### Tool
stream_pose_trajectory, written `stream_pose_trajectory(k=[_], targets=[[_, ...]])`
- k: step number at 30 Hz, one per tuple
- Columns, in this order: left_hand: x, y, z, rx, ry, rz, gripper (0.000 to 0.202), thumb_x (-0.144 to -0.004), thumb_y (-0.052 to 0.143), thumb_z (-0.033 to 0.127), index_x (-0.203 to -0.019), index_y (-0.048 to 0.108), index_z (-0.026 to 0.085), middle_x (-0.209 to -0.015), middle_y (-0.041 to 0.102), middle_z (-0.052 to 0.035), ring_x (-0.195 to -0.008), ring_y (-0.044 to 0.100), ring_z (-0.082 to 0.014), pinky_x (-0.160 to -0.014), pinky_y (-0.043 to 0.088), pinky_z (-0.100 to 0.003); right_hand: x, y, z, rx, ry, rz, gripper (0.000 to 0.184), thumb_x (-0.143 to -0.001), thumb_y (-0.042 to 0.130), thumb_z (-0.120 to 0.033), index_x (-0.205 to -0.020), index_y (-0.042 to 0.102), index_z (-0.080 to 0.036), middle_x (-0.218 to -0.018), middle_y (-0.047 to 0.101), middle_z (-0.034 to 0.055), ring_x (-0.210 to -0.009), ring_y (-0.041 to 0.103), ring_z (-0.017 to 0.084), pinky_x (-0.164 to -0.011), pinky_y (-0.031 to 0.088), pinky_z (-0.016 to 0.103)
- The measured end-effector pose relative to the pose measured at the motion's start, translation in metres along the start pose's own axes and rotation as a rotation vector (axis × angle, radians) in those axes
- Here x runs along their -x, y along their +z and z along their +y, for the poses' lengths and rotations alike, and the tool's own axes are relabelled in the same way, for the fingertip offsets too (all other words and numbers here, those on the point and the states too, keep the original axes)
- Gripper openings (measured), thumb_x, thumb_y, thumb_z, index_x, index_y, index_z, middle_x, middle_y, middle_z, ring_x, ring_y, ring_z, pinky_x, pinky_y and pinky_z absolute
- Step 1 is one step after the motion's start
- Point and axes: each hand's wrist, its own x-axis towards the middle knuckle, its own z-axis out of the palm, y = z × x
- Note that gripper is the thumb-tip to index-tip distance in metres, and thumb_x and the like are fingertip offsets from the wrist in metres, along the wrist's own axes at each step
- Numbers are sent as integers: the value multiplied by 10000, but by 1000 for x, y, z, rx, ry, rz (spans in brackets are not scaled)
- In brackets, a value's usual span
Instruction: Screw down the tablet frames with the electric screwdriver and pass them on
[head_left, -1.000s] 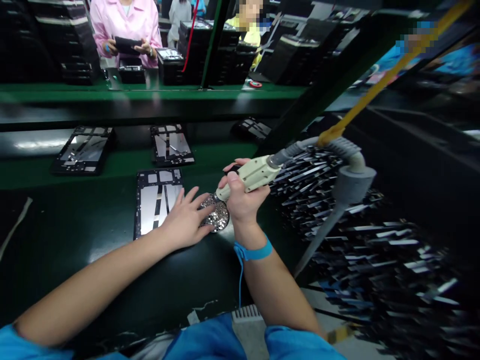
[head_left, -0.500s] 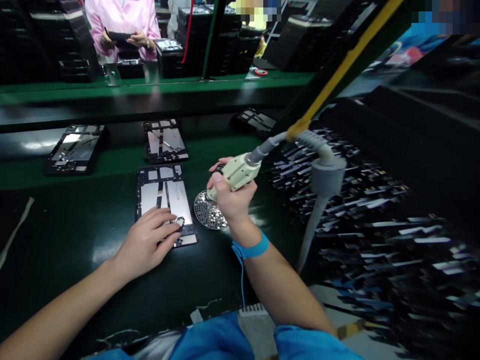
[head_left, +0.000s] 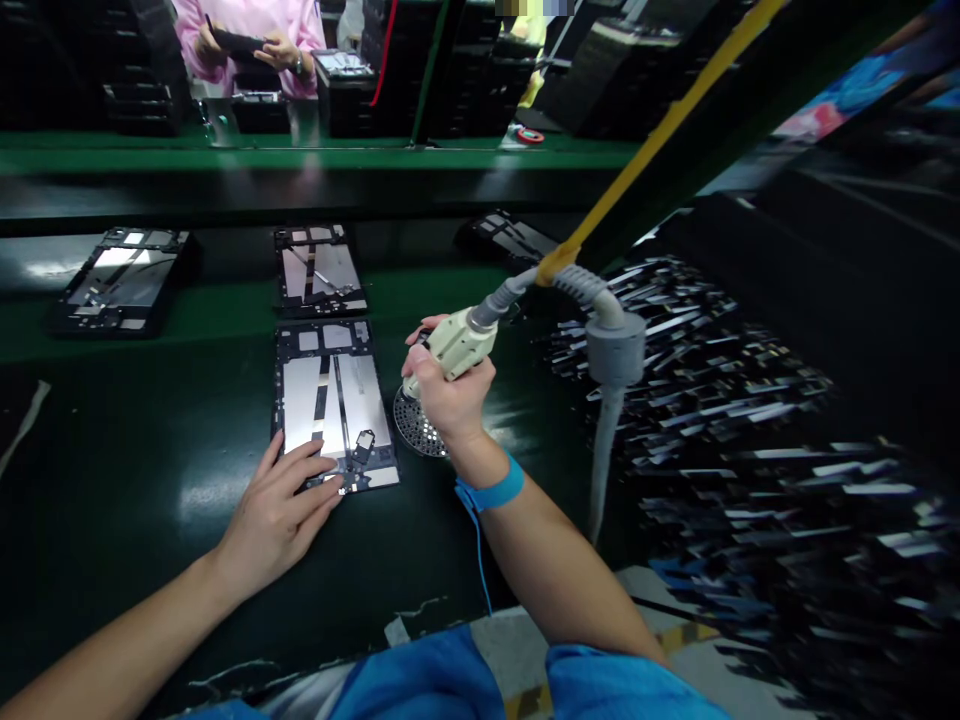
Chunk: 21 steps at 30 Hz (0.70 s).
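Note:
A flat black and silver tablet frame (head_left: 332,400) lies on the dark green bench in front of me. My left hand (head_left: 277,510) rests open at its near left corner, fingertips touching the frame's edge close to a small black part (head_left: 364,442). My right hand (head_left: 448,385) is closed round a cream electric screwdriver (head_left: 457,345), whose tip points down at a round dish of small screws (head_left: 417,425) just right of the frame. A grey hose and a yellow cable (head_left: 660,130) run up from the screwdriver. A blue wrist strap (head_left: 491,490) circles my right wrist.
Two more frames (head_left: 321,268) (head_left: 120,280) lie on the belt beyond, and another (head_left: 510,238) farther right. A heap of thin black and silver strips (head_left: 720,400) fills the right side. A person in a pink coat (head_left: 247,30) works across the line beside stacked black trays.
My left hand left the screw dish, went onto the frame, then slid back to its near left corner. The small black part now lies on the frame. My right hand stayed over the dish.

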Motion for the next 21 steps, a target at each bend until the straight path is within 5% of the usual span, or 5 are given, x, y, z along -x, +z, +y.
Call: stream_pose_trajectory(k=[13,21], targets=[[2,0,-4,13,-3,10,213,-970,660,142,-1138,750,238,-1230,753,-53,-1329,622,-278,-1210,351,-672,-1,0,-2,12,17,-5,242,-820,722,-294,-1046,660,-233,-824,684,-6,-622,656,154,-606,585,352],[-1,2,-2,44,-48,36,170,-974,659,176,-1069,778,251,-1171,774,-56,-1314,639,-284,-1241,277,-674,26,10,-56,-167,20,-70,211,-880,675,-350,-1074,625,-282,-916,667,6,-519,618,123,-483,548,307]])
